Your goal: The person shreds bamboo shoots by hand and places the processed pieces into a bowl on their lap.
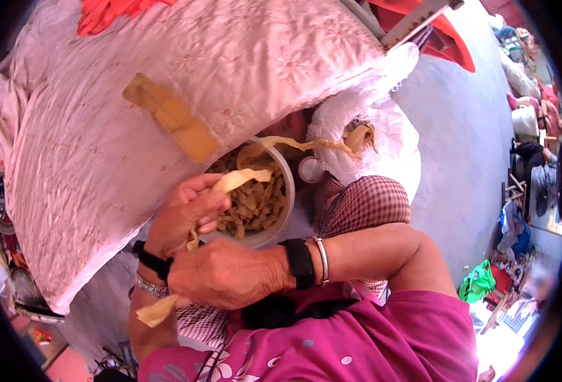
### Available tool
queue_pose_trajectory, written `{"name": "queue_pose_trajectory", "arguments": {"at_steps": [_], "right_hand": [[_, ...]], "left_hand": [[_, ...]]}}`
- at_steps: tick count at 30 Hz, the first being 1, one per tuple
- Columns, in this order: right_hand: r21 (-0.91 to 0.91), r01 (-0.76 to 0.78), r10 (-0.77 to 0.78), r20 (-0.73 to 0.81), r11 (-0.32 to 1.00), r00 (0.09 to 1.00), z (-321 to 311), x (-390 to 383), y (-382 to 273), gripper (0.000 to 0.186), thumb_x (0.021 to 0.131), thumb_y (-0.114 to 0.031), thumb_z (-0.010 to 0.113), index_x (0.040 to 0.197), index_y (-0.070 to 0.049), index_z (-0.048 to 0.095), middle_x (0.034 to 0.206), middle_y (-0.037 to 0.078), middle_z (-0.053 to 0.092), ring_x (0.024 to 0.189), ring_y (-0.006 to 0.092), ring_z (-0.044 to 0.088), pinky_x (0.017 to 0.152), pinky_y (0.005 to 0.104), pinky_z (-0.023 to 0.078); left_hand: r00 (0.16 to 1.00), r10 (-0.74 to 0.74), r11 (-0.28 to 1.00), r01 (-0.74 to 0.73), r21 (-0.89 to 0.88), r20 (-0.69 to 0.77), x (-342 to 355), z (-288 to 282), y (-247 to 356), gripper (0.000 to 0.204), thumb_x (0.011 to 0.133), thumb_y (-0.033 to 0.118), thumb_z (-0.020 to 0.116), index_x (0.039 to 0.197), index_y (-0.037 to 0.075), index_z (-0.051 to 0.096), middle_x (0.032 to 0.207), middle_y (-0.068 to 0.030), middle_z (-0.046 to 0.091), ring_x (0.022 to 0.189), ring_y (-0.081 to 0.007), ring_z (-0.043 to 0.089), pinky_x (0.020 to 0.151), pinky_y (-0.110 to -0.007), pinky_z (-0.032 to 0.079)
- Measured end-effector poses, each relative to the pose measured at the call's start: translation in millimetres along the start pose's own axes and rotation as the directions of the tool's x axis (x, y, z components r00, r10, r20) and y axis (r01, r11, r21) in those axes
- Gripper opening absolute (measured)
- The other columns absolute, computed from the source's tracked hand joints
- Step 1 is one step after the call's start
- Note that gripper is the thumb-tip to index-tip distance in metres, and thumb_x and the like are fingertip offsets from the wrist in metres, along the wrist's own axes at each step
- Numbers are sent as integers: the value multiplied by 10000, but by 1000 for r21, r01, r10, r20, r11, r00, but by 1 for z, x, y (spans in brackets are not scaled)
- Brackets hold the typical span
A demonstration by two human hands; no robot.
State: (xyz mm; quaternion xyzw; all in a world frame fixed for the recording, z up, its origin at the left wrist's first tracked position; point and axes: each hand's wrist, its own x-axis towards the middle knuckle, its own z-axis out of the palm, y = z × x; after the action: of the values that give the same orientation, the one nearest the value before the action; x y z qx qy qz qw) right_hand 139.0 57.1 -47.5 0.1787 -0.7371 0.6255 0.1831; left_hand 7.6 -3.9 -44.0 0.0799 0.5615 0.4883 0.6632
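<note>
My left hand (192, 207) is closed on a pale yellow, flexible strip (246, 179), whose upper end sticks out over a white round tub (288, 191). My right hand (220, 270) crosses in front of my left wrist, its fingers closed on a strip too. A pale end (156, 312) hangs out below the right hand; whether both ends belong to one strip I cannot tell. Small tan folded pieces (255, 207) fill much of the tub. A long strip (300, 145) runs from the tub to a white sack (402, 137) holding more tan strips.
A bed with a pink quilted cover (249, 57) lies ahead and left, with a flat yellow-brown piece (172, 118) on it. Red cloth (112, 13) is at its far edge. Grey floor (462, 134) stretches right, toward piled goods and a green bag (478, 281).
</note>
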Motion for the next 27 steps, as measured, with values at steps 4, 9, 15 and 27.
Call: {"name": "queue_pose_trajectory", "arguments": {"at_steps": [4, 9, 15, 27], "right_hand": [[-268, -108, -19, -432, 957, 902, -30, 11, 16, 178, 908, -162, 551, 787, -37, 512, 701, 137, 470, 632, 327, 519, 575, 414, 414], [-49, -298, 206, -615, 953, 761, -51, 14, 34, 249, 934, -234, 522, 817, -15, 506, 712, 151, 469, 630, 295, 503, 600, 382, 411], [160, -367, 401, -396, 916, 826, -64, 16, 26, 350, 946, -303, 475, 805, 16, 509, 650, 168, 475, 588, 270, 487, 582, 384, 413], [-250, -230, 159, -275, 940, 948, -74, 14, 24, 351, 936, -389, 527, 946, -39, 548, 692, 168, 580, 702, 379, 598, 587, 427, 446]], "left_hand": [[881, 459, 778, -336, 531, -114, 0, -15, -17, 146, 906, 88, 584, 1014, -8, 607, 826, -34, 610, 660, -42, 522, 584, -174, 419], [721, 690, 529, -440, 726, -66, -19, 7, 5, 88, 895, 42, 581, 963, -13, 572, 839, -23, 579, 680, -70, 519, 610, -205, 425], [238, 853, -441, -149, 885, 465, -19, 9, 17, 59, 913, 45, 550, 959, 11, 563, 1131, -155, 551, 734, -210, 537, 659, -296, 466], [527, 845, 435, -580, 689, -89, -28, 7, 12, 255, 932, 231, 603, 1050, 19, 527, 909, -79, 588, 791, -131, 569, 721, -271, 470]]}}
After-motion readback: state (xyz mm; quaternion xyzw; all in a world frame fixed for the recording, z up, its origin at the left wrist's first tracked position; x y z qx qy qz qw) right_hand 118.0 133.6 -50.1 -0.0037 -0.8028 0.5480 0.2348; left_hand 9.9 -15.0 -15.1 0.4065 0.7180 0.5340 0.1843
